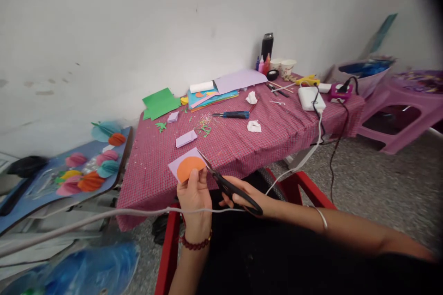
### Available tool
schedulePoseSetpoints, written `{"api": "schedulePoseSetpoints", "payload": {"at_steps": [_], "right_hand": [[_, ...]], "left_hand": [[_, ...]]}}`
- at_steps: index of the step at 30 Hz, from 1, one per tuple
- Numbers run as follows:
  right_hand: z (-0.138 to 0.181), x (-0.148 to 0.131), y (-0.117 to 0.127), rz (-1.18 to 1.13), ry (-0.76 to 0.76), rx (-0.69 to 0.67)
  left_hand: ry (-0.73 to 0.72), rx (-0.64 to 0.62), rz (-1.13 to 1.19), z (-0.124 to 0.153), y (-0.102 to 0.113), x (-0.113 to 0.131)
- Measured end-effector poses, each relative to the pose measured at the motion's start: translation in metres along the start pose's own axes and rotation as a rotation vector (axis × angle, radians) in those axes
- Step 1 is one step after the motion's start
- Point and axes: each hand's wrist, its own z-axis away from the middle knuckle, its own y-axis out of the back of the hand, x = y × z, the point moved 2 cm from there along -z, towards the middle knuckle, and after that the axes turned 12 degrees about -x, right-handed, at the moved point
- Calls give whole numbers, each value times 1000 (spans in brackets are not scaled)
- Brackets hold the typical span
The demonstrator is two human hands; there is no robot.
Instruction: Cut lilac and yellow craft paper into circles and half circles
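Note:
Between the thumb and fingers of my left hand (195,195) is an orange paper semicircle (189,165), pressed against a square of purple paper (175,165). My right hand (244,193) grips black-handled scissors (230,187). The scissor blades point up and left, with their tips at the right edge of the purple paper; whether they touch it I cannot tell. On the cloth just beyond lie a folded purple paper (186,139) and a smaller purple stack (172,117).
A checked tablecloth (145,179) covers the table, bearing a utility knife (231,114), green paper (161,103), crumpled tissue (254,126) and a white power bank (311,99). A white cable (138,212) crosses before my left wrist. Paper ornaments (90,181) lie on a blue surface at left.

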Motion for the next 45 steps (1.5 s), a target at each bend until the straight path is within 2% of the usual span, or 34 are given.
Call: {"api": "schedulePoseSetpoints", "payload": {"at_steps": [6,12,34,45], "right_hand": [[-1,-5,1,160,15,20],[0,-8,2,217,-8,29],[0,-7,1,196,-21,80],[1,-1,3,160,-3,133]], "left_hand": [[-4,-10,-60,1,1,-7],[3,-3,-109,2,0,-7],[49,53,-43,3,-2,-14],[56,15,-47,4,0,-15]]}}
